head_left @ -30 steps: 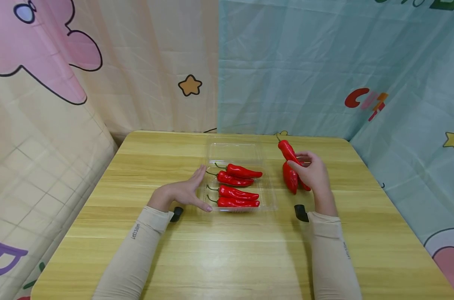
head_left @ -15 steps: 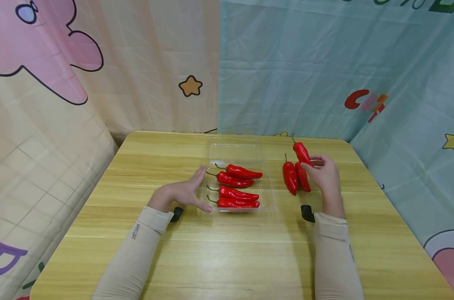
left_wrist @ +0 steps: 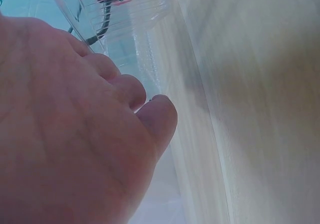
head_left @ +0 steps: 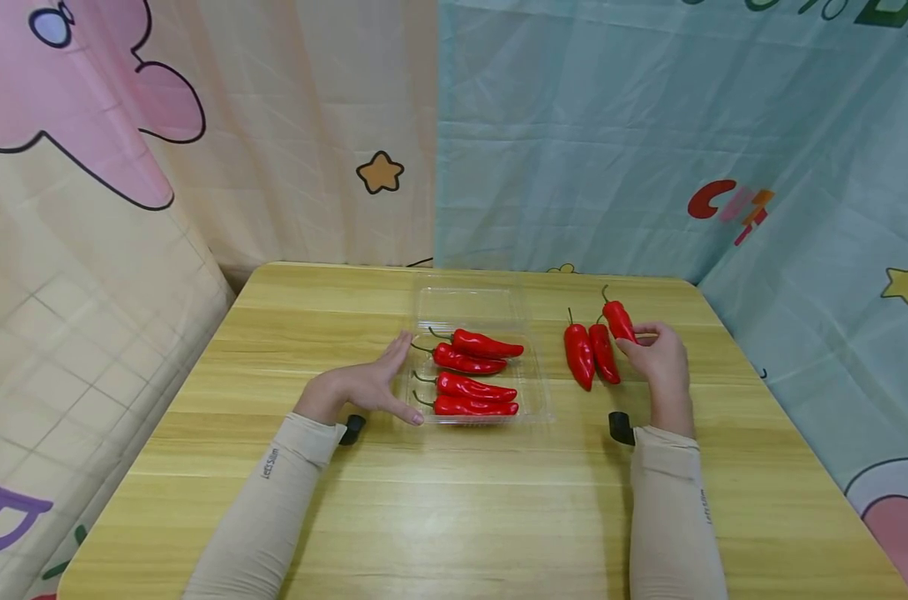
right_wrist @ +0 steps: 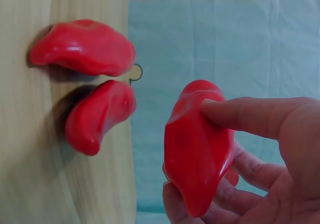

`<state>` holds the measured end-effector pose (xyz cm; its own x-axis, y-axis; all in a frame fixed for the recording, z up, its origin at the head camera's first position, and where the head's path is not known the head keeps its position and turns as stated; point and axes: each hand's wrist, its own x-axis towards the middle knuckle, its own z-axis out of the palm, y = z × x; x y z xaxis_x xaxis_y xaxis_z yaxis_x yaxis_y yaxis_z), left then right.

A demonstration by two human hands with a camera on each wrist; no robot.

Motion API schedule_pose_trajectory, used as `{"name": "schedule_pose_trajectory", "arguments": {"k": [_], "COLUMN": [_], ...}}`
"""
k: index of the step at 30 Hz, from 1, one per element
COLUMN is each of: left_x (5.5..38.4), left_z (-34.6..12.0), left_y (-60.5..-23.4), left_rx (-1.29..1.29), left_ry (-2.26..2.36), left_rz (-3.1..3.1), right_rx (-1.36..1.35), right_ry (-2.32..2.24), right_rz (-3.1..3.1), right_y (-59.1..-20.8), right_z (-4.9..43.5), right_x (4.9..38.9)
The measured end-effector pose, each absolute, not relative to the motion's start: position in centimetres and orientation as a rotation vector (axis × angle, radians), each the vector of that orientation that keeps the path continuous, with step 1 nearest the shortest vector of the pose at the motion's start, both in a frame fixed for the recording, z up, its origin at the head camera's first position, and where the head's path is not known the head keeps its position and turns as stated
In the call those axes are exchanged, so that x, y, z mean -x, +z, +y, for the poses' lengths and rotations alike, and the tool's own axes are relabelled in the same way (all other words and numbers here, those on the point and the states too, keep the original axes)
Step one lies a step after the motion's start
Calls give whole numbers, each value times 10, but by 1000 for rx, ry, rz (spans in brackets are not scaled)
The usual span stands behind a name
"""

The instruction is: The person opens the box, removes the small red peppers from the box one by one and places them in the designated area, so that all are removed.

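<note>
My right hand (head_left: pixel 660 357) pinches a red chili pepper (head_left: pixel 618 320) between thumb and fingers, its green stem pointing to the back. In the right wrist view the held pepper (right_wrist: pixel 197 144) hangs apart from two others. Those two red peppers, an outer one (head_left: pixel 579 357) and an inner one (head_left: pixel 604 353), lie side by side on the table, left of that hand. My left hand (head_left: pixel 366 385) is spread along the left side of a clear plastic box (head_left: pixel 535 392). Inside, several red peppers (head_left: pixel 472 386) lie in a row, stems to the left.
The box's clear lid (head_left: pixel 469 307) is folded back toward the far edge of the wooden table (head_left: pixel 454 508). Printed curtains (head_left: pixel 574 150) hang behind and at both sides.
My right hand has carried its pepper rightward and a little nearer, away from above the two loose peppers, which now show fully. The left hand and the box have stayed put.
</note>
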<state>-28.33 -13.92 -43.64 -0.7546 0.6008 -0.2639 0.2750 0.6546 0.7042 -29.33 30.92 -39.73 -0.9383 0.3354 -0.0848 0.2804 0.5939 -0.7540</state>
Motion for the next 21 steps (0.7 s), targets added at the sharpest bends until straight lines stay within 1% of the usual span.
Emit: {"name": "schedule_pose_trajectory", "arguments": {"k": [21], "left_x": [282], "left_z": [-140], "left_y": [-433], "left_rx": [-716], "left_ry": [889], "left_rz": [2401], "right_rx": [636], "right_ry": [1150], "right_rz": [-2896], "right_y": [-419], "right_z": [326], "right_x": [296]}}
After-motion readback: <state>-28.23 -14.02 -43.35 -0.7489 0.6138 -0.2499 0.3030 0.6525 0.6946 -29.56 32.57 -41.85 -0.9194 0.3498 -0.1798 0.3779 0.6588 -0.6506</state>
